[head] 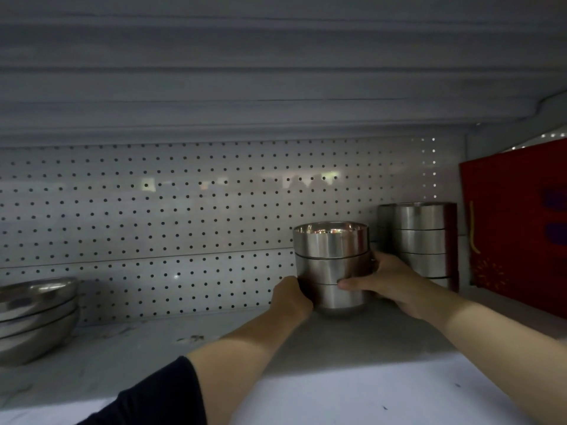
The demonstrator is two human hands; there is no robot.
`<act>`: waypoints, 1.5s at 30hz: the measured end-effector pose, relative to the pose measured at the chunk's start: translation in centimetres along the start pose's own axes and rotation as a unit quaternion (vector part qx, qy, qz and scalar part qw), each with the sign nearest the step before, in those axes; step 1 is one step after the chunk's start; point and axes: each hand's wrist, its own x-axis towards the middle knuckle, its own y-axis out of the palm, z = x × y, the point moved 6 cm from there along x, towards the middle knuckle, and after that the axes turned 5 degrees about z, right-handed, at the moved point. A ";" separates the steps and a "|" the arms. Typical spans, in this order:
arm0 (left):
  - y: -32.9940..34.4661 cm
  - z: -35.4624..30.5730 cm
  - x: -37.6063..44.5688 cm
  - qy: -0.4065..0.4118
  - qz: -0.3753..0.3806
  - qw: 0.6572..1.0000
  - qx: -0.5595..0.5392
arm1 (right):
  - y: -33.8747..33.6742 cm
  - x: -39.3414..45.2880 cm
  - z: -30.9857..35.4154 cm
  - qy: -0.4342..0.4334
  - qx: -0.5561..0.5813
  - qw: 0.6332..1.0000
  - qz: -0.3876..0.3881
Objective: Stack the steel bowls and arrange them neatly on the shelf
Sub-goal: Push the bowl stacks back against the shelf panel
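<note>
On the shelf (pixel 184 348), wide bowls (pixel 33 317) sit far left. The left hand (pixel 291 294) and right hand (pixel 386 280) form a grip, fingers curled around a stack of three bowls (pixel 331 265) between them; a taller stack (pixel 420 240) stands just right.

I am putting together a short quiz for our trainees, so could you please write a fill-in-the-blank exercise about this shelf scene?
1. Both hands, the left hand and the right hand, grip a stack of ____ steel bowls.
2. The taller bowl stack stands to the ____ of the held one.
3. The back wall of the shelf is a ____ panel dotted with holes.
4. The box at the far right is ____ in colour.

Missing words: three; right; pegboard; red
</note>
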 end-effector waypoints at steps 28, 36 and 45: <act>1.2 0.9 0.8 0.034 -0.035 0.997 0.052 | -0.6 0.4 -0.4 -0.050 -0.205 0.977 -0.027; 1.3 1.0 0.8 0.032 -0.032 0.998 0.052 | -0.5 0.1 -0.2 -0.053 -0.231 0.970 -0.056; 1.5 1.1 0.8 0.030 -0.018 0.997 0.062 | -0.5 0.2 -0.7 -0.049 -0.224 0.972 -0.041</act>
